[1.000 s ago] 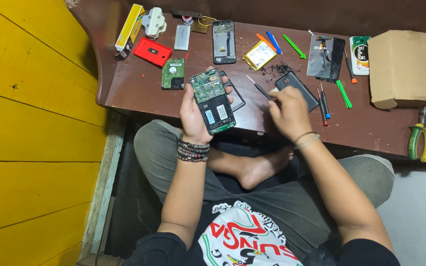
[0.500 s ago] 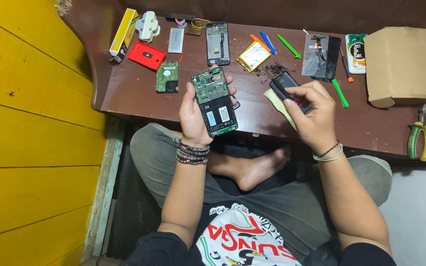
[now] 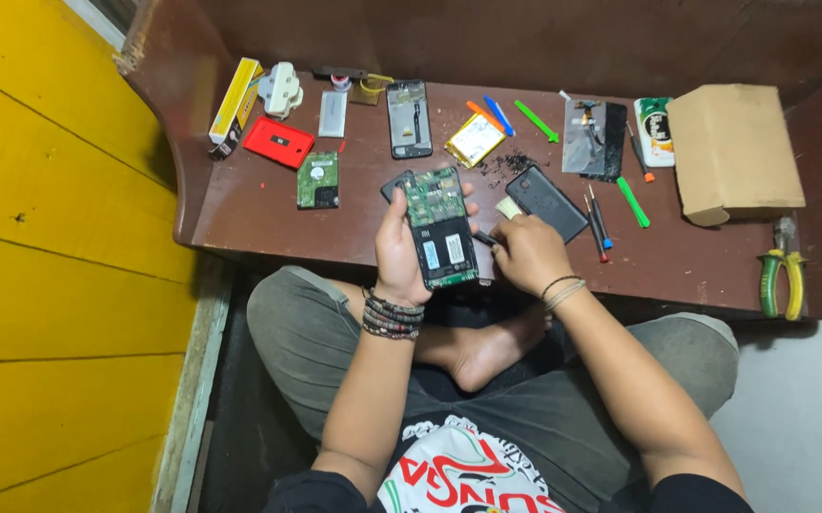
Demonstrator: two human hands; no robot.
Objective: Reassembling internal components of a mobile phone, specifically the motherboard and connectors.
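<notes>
1. Head view was used: an opened phone [image 3: 440,226], back cover off and green board showing, was held up over the near edge of the brown desk [image 3: 268,214].
2. The left hand [image 3: 398,249] was wrapped around the phone's left side, fingers closed on its edges.
3. The right hand [image 3: 528,252] was closed on a thin dark tool [image 3: 483,237], maybe a small screwdriver; it was too small to be sure. Its tip was right beside the phone's right edge.
4. The phone was judged light, stiff and easy to break. It would be best held by its side edges, not by the bare board.
5. Half a second earlier, the right hand had been farther back, by the black phone cover [image 3: 546,202]. Now it had been brought down to the phone, and the cover was left alone on the desk.
</notes>
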